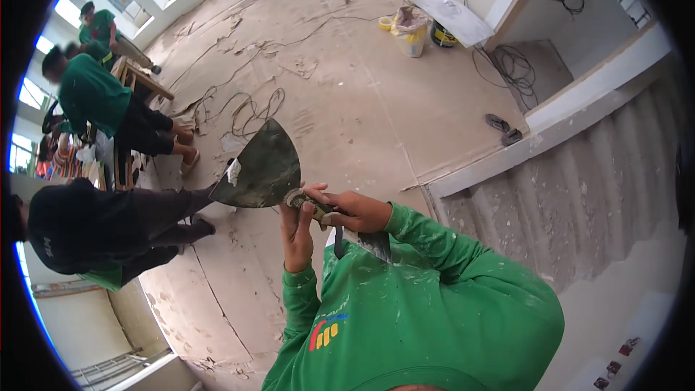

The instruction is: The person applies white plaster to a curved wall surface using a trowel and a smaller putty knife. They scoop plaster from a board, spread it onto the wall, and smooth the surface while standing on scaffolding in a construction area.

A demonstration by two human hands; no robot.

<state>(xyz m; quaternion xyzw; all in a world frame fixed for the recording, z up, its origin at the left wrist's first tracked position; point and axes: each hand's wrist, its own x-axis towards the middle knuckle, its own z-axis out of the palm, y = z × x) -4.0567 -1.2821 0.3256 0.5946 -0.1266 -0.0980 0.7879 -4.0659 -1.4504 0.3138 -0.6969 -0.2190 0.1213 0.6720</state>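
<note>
A wide putty knife (269,174) with a dark, smeared fan-shaped blade points up and left, a white lump stuck near its left edge. My left hand (296,237) is closed around its handle from below. Against that same handle, my right hand (360,211) is closed, with a smaller putty knife (375,245) in its grip. The small blade sticks out below the right palm, in front of my green, paint-spotted shirt. The fingers mostly hide where the two handles meet.
Co-workers (94,101) stand at the left by a wooden bench (145,80). A nearer person in dark clothes (94,224) leans there. Cables (253,110) lie across the dusty floor. A sack (410,32) and bucket (443,35) stand far off. Steps (550,203) drop away at right, near slippers (504,129).
</note>
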